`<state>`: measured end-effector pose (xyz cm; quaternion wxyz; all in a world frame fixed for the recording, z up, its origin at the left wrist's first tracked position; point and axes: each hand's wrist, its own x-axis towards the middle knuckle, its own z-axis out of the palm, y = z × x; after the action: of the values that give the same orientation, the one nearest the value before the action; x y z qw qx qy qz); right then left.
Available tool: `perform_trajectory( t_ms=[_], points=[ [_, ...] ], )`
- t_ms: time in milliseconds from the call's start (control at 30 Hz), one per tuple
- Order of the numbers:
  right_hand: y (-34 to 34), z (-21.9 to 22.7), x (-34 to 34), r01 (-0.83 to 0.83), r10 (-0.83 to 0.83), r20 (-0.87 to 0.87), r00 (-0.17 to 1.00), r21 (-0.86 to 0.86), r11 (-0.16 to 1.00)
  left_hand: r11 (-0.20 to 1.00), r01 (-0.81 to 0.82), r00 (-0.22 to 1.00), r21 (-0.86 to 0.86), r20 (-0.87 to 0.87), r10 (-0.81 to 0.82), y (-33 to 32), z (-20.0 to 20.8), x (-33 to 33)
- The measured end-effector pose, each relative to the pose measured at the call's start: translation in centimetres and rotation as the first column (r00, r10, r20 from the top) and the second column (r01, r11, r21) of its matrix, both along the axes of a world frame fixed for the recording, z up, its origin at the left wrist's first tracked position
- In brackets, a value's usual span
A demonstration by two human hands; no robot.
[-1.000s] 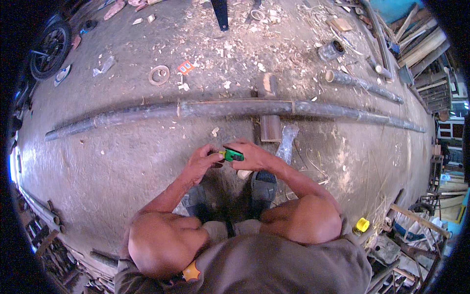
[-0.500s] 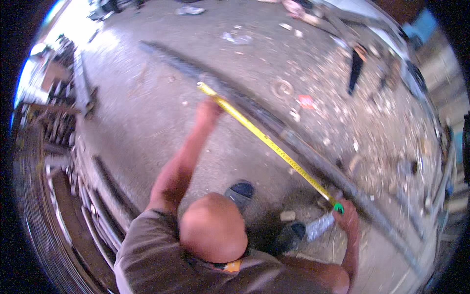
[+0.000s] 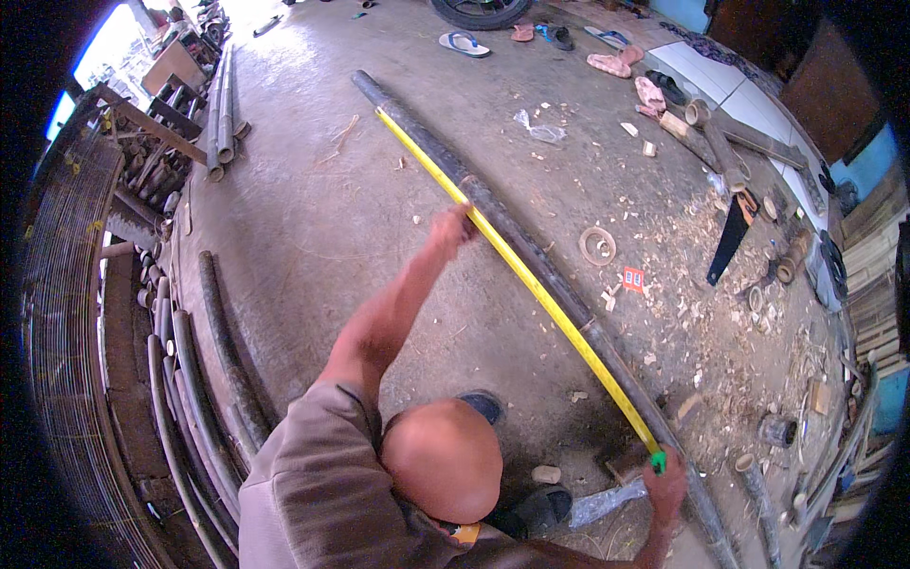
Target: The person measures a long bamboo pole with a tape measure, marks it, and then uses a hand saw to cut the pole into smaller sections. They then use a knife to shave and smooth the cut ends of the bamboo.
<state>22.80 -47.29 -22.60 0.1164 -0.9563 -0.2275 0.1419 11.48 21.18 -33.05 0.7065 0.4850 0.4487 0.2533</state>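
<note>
A long dark bamboo pole (image 3: 531, 248) lies diagonally across the floor, from the upper middle down to the lower right. Stretched along its near side is the yellow blade of a tape measure (image 3: 559, 318), with its free end close to the pole's far end. My left hand (image 3: 453, 230) is closed on the blade at its edge, partway along, beside the pole. At the lower right, my right hand (image 3: 667, 482) grips the tape measure's green case (image 3: 659, 462), next to the pole. My fingers hide most of that case.
Wood chips surround a handsaw (image 3: 735, 235), a bamboo ring (image 3: 597, 246) and an orange-red packet (image 3: 633, 278) on the right. Several poles (image 3: 204, 398) lie at the left. Sandals (image 3: 464, 44) and a tyre (image 3: 482, 11) are at the far side. Clear plastic (image 3: 607, 503) lies near my foot.
The tape blade now reaches farther toward the pole's far end. My left hand sits partway along it instead of near its free end. My right hand still holds the case. The view has shifted.
</note>
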Motion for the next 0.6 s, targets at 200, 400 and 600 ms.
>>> perform_trajectory(
  t_ms=[200,400,600],
  points=[
    [-0.1,1.3,1.8,-0.06,0.06,-0.001,0.998,0.078,0.995,0.994,-0.08,0.961,-0.073,0.259,0.096,-5.5,4.1,4.1],
    [11.3,0.8,-0.4,-0.088,0.085,0.041,0.995,0.066,0.994,0.979,0.087,0.986,-0.184,0.154,-0.059,-17.8,4.5,3.8],
    [7.9,0.4,-0.4,-0.028,0.028,0.014,1.0,0.018,0.999,0.996,-0.082,0.989,-0.03,0.122,0.085,-7.1,1.1,4.8]
  ],
)
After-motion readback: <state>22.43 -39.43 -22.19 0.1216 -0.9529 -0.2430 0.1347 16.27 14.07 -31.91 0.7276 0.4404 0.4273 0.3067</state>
